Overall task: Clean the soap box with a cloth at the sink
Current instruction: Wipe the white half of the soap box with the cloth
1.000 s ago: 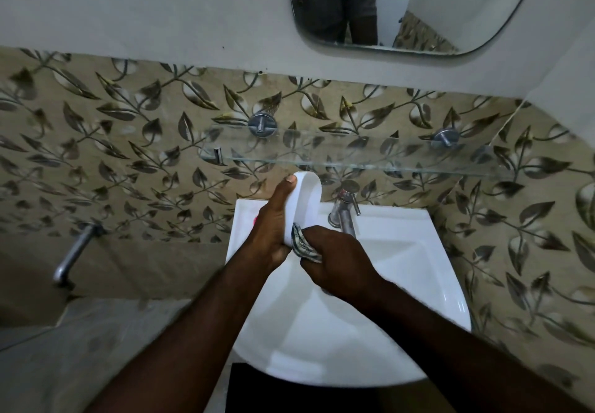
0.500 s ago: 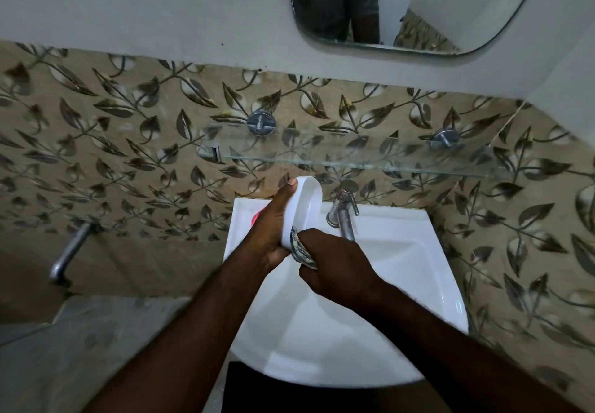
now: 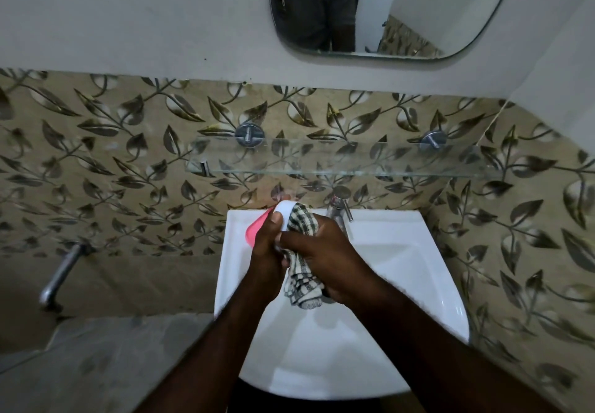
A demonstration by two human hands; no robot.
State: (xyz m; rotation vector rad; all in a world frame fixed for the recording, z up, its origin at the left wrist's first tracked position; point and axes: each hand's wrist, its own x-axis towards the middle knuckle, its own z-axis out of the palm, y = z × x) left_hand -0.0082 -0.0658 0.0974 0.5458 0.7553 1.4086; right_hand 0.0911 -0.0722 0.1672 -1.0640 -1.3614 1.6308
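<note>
Observer: Cloth (image 3: 302, 222) has travelled since a second ago. It was bunched low against the soap box (image 3: 284, 210); now it is spread up over the box's upper end, with a loose tail hanging under the right hand (image 3: 328, 261). More of the pink part (image 3: 256, 230) shows on the left as well.

Inspector: Grips?

Observer: Left hand (image 3: 267, 261) is wrapped round the box, thumb across its white face, holding it on end. Right hand is closed on the checked cloth and presses it against the box's right side.

Inspector: Location of the box?

Observer: Held in the air over the back left corner of the sink (image 3: 444, 283), just left of the tap (image 3: 336, 208), touching neither as far as I can see.

Inspector: Progress?

Observer: Wiping is under way, mid-task in my judgement. The white face on view looks free of marks. The side under the cloth and the inside are hidden, so I cannot certify them. No water is seen running. Left to do, I would judge: the remaining faces, the pink part, then setting the box down.
</note>
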